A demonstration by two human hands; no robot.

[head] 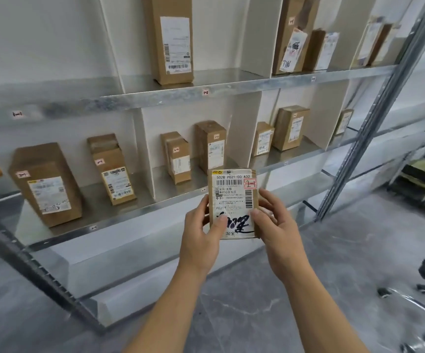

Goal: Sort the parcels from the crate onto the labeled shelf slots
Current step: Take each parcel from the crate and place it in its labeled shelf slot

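So this looks like the check-the-label step. The small cardboard parcel is held up in the air in front of the metal shelf, printed side facing the camera and not in any slot yet. Both hands are clamped on it. The left hand has the left edge with its thumb over the lower label. The right hand has the right edge, thumb on the front and fingers behind.

Readable stuff: the top line of the shipping label says "502B P021-00 A32", and there's a "P021" further down. There are also barcodes, Chinese address text too small for me, a big black marker scrawl near the bottom and "淘宝" at the bottom edge. The red-bordered sticker at top right has a handwritten slot code, maybe "2-1", but I can't swear to it.

Next move, I'd guess, is to match that code to the little tags on the shelf edges, like the slot tag that looks like "1-2". Then the parcel gets stood upright in the matching bay. The big box at lower left carries a similar small sticker. The main risk is misreading the handwriting.
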